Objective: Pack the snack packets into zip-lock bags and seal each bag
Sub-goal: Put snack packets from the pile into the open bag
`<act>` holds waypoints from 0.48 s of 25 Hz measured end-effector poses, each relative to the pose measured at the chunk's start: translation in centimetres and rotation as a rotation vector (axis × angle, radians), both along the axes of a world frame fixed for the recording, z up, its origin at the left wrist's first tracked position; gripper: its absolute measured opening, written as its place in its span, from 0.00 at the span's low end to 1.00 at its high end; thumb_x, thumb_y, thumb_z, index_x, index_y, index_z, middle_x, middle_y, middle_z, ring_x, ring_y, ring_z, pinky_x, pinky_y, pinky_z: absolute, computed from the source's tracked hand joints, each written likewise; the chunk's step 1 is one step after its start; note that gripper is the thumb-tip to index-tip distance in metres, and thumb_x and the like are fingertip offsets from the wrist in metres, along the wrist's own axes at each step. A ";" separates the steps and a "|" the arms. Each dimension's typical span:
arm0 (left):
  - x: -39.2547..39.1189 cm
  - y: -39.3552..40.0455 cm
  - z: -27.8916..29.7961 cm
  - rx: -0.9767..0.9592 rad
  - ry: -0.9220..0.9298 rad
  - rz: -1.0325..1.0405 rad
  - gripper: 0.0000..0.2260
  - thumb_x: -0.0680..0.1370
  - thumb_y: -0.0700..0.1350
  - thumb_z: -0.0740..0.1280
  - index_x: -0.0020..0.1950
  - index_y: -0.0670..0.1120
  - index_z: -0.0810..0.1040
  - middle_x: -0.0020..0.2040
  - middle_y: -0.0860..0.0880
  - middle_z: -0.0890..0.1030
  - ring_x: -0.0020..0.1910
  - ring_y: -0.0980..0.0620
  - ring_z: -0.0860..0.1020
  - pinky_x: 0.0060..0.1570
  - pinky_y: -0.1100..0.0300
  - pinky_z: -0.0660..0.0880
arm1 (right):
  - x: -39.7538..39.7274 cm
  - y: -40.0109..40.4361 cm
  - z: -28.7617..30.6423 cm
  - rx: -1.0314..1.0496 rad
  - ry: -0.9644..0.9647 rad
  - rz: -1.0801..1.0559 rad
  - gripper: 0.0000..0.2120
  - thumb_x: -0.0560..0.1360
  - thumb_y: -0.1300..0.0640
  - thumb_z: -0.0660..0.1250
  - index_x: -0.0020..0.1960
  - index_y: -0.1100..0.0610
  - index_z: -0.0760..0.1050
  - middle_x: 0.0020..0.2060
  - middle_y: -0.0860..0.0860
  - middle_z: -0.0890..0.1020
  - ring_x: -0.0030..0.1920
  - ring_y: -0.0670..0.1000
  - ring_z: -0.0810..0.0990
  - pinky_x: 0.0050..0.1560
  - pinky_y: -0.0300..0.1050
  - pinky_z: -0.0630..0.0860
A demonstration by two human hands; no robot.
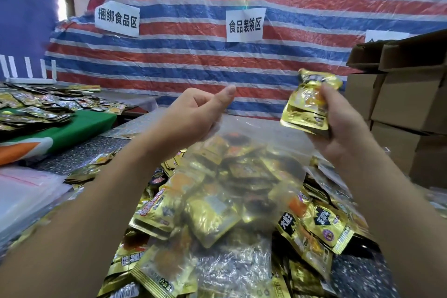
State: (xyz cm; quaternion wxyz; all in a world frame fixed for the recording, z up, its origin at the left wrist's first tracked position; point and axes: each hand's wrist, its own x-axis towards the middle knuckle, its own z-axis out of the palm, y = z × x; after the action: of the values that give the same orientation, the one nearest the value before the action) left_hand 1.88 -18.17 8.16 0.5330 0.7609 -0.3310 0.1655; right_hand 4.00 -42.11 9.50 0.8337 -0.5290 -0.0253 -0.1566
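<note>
Left hand [193, 113] pinching up zip-lock bag [232, 176] by its rim at 10 o'clock. Right hand [343, 128] gripping gold snack packets [307, 104] at 2 o'clock, beside bag mouth, long axis upright; nearer hand: right.

Bright daylight; foil glare; blurred, warped edges.

2 hands [193, 113], 1 zip-lock bag [242, 164], 3 paper signs [244, 24] (1 partly hidden), snack packets [314, 222] uncountable.
</note>
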 end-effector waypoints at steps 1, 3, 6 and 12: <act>-0.2 -0.1 -0.1 0.010 -0.010 -0.016 0.28 0.80 0.55 0.59 0.28 0.36 0.66 0.24 0.45 0.65 0.23 0.53 0.61 0.30 0.56 0.59 | -0.7 -0.1 0.2 0.015 -0.067 -0.014 0.14 0.81 0.48 0.62 0.60 0.55 0.76 0.41 0.51 0.87 0.41 0.50 0.87 0.34 0.46 0.82; -0.5 -0.4 -0.2 0.057 -0.035 -0.024 0.27 0.81 0.50 0.63 0.28 0.34 0.64 0.24 0.45 0.63 0.24 0.53 0.59 0.30 0.56 0.57 | -1.6 -0.1 0.3 0.014 -0.165 -0.011 0.15 0.81 0.48 0.62 0.63 0.56 0.75 0.48 0.53 0.87 0.46 0.52 0.87 0.38 0.49 0.82; -0.8 -0.7 -0.4 0.119 -0.031 -0.018 0.23 0.77 0.48 0.63 0.30 0.33 0.64 0.27 0.45 0.63 0.27 0.49 0.59 0.28 0.51 0.55 | -2.6 0.5 0.2 -0.001 -0.233 0.106 0.24 0.74 0.48 0.66 0.66 0.58 0.73 0.54 0.56 0.85 0.50 0.54 0.86 0.40 0.51 0.83; -0.7 -1.2 -0.8 0.138 -0.022 -0.021 0.19 0.76 0.46 0.63 0.30 0.37 0.65 0.28 0.46 0.62 0.29 0.50 0.61 0.30 0.57 0.57 | -3.1 0.6 -0.2 -0.178 -0.307 0.242 0.18 0.70 0.55 0.70 0.59 0.55 0.76 0.47 0.51 0.85 0.49 0.51 0.85 0.49 0.54 0.82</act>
State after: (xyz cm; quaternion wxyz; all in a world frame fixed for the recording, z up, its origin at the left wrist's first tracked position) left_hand 1.18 -19.36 7.40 0.4774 0.7903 -0.3555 0.1451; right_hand 0.87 -41.51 9.27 0.7827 -0.5635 -0.2293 -0.1311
